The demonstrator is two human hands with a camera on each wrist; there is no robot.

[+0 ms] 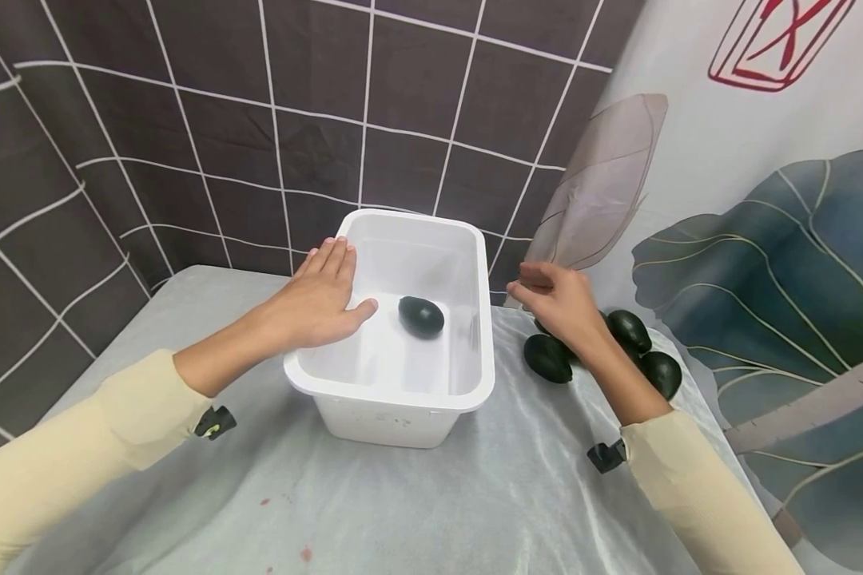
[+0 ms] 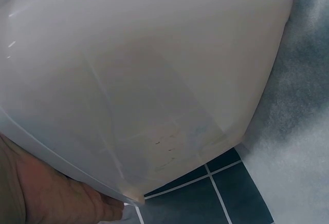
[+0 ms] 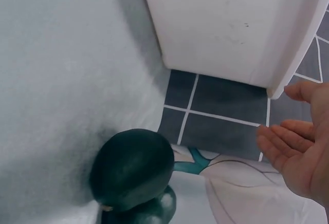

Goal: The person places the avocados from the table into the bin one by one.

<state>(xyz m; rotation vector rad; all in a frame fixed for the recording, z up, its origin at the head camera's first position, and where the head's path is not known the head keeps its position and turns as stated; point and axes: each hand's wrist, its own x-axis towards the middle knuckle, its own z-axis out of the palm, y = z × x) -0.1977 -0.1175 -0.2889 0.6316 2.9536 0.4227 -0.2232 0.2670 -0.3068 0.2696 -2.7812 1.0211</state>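
Observation:
A white plastic tub [image 1: 395, 406] stands on the cloth-covered table, with one dark green avocado [image 1: 421, 317] lying on its floor. My left hand [image 1: 320, 302] lies over the tub's left rim, its fingers straight and the thumb pointing inward. In the left wrist view the tub's outer wall [image 2: 169, 90] fills most of the picture. To the right of the tub, my right hand [image 1: 557, 302] hovers with loosely bent fingers and nothing in them. Below and beside it sit several more avocados [image 1: 548, 358], partly hidden by the hand and forearm. One avocado [image 3: 133, 170] shows large in the right wrist view.
A grey cloth [image 1: 403, 511] covers the table. Behind the tub hangs a dark backdrop [image 1: 324, 152] with a white grid. At the right is a pale curtain [image 1: 697, 184] printed with large leaves, close to the avocado pile.

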